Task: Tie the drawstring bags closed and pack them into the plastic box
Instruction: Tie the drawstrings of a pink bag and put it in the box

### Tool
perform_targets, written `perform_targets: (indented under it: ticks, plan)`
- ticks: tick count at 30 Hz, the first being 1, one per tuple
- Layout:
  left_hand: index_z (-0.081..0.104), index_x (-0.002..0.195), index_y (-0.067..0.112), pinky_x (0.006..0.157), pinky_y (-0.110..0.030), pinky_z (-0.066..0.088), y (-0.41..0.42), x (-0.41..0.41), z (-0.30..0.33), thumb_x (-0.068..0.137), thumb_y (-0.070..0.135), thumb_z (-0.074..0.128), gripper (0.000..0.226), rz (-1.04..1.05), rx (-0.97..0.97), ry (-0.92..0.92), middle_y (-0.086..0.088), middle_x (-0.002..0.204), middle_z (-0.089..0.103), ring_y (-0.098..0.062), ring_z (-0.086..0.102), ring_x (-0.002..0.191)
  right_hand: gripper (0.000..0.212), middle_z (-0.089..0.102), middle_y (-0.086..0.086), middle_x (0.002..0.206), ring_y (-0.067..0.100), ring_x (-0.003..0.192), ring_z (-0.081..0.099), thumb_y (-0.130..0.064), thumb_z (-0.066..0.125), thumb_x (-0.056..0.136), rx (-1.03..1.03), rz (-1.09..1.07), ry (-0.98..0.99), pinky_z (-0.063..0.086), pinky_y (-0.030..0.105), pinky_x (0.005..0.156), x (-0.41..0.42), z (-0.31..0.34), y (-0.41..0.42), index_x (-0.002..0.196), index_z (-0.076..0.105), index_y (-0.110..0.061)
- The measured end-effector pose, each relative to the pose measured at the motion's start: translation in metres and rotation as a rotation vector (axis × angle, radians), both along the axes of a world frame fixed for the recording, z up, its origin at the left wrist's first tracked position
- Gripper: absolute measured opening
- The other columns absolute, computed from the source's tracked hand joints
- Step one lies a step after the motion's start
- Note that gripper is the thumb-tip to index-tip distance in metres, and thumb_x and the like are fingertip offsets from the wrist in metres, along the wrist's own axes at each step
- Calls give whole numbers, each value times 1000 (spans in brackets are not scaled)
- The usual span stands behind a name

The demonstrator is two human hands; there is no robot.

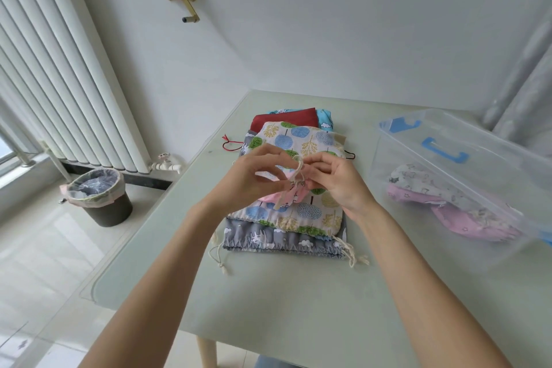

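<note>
A small pink drawstring bag (291, 196) hangs in the air between my hands, above a stack of flat bags. My left hand (254, 176) and my right hand (337, 179) both pinch its cream cord (299, 169), which loops up between my fingers. Under it lies a tree-print bag (301, 140) on a grey cloud-print bag (268, 240), with a dark red bag (283, 121) and a blue bag (325, 119) behind. The clear plastic box (442, 218) stands to the right, holding a pink bag (466, 218) and a white patterned bag (418, 181).
The pale green table (268, 302) stands against the white wall. The box has blue handles (442, 151). On the floor to the left are a lined waste bin (100, 197) and a white radiator (68, 84) with a valve. A curtain hangs at the far right.
</note>
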State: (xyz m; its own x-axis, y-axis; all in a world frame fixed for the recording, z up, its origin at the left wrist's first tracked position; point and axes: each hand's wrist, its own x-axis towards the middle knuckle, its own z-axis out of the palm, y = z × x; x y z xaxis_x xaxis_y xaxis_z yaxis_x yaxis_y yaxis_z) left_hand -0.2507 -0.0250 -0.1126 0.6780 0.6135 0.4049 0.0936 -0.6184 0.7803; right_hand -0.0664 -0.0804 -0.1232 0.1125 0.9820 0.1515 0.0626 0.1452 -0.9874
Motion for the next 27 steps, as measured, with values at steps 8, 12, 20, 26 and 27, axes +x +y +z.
perform_targets:
  ticks: [8, 12, 20, 26, 27]
  plan:
    - [61, 99, 36, 69, -13, 51, 7, 17, -2, 74, 3, 75, 43, 33, 55, 35, 7, 110, 48, -3, 61, 76, 18, 67, -5, 76, 8, 67, 57, -6, 59, 88, -28, 100, -69, 51, 19, 71, 6, -4, -3, 102, 69, -5]
    - [61, 97, 28, 68, -17, 53, 6, 22, -2, 74, 6, 76, 35, 28, 86, 67, 6, 108, 50, -3, 63, 73, 6, 69, -8, 71, 4, 66, 61, -8, 67, 82, -2, 65, -58, 48, 14, 65, 3, -3, -7, 86, 71, -10]
    - [57, 92, 15, 68, -13, 51, 5, 20, -7, 77, 13, 75, 24, 164, -32, -8, 6, 87, 66, -3, 67, 74, 8, 60, 3, 62, 5, 54, 55, -12, 68, 82, 16, -55, -70, 43, 12, 55, 3, -8, -5, 78, 69, -5]
    - [61, 92, 20, 66, -9, 48, 2, 21, -5, 82, 7, 69, 18, 135, 108, 34, 6, 83, 66, -1, 63, 81, 8, 65, 3, 67, 4, 57, 57, -14, 68, 83, 6, -49, -117, 41, 10, 54, 2, -9, -6, 76, 70, -11]
    - [60, 90, 19, 67, -12, 50, 2, 21, -5, 83, 6, 68, 16, 127, 98, 8, 6, 83, 66, -3, 63, 82, 8, 65, 0, 66, 3, 56, 56, -14, 67, 83, 3, -47, -109, 41, 10, 54, 1, -9, -6, 76, 70, -11]
